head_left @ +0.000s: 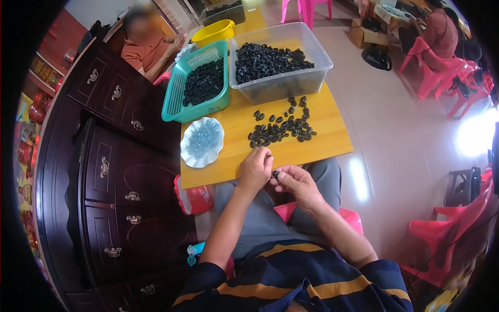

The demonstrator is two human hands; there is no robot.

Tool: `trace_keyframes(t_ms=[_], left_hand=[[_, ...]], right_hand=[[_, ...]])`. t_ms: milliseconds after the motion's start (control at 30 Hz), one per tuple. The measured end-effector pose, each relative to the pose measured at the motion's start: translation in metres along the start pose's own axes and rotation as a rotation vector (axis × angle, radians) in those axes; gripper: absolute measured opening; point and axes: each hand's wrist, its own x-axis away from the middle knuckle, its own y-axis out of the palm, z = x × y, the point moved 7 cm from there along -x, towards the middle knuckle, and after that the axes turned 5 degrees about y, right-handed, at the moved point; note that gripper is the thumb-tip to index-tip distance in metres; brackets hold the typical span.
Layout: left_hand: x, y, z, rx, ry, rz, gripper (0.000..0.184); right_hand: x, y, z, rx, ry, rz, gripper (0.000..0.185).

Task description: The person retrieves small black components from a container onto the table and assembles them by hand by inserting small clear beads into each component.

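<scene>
Person (291, 275) at a table (325, 114): right hand (297, 186) pinches a black part (275, 174) above the lap (260, 226), seemingly to steady it; left hand (255, 168) curls beside it, contents unclear. Loose parts (298, 126) and a dish (186, 156) of clear bits (204, 138) sit close, probably for easy reach.

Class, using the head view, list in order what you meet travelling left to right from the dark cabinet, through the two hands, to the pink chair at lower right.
Dark cabinet → white wavy-edged dish → left hand → right hand holding a small black piece → pink chair.
</scene>
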Motion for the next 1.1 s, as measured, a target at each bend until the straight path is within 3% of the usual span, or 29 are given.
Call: trace_keyframes(t_ms=[200,267,400,667,867,1100], left_hand=[[0.015,-0.015,-0.019,0.454,-0.223,0.024,0.016],[0.019,-0.016,-0.017,0.864,-0.518,-0.064,0.013],[0.02,-0.027,-0.009,1.022,-0.461,-0.054,0.012],[0.024,-0.034,0.013,0.983,-0.424,-0.092,0.009],[0.029,-0.029,0.019,1.009,-0.418,-0.08,0.006],[0.039,-0.023,0.018,0.986,-0.386,0.037,0.007]], right_hand=[[0.0,-0.002,0.002,-0.015,-0.002,0.01,0.017],[0.0,-0.002,0.003,-0.01,0.0,0.01,0.017],[0.0,-0.002,0.002,-0.005,-0.01,0.014,0.018],[0.001,0.002,-0.001,-0.006,-0.025,0.02,0.018],[0.002,0.004,-0.004,0.016,-0.163,-0.038,0.017],[0.002,-0.004,-0.002,0.159,-0.235,0.116,0.013]])
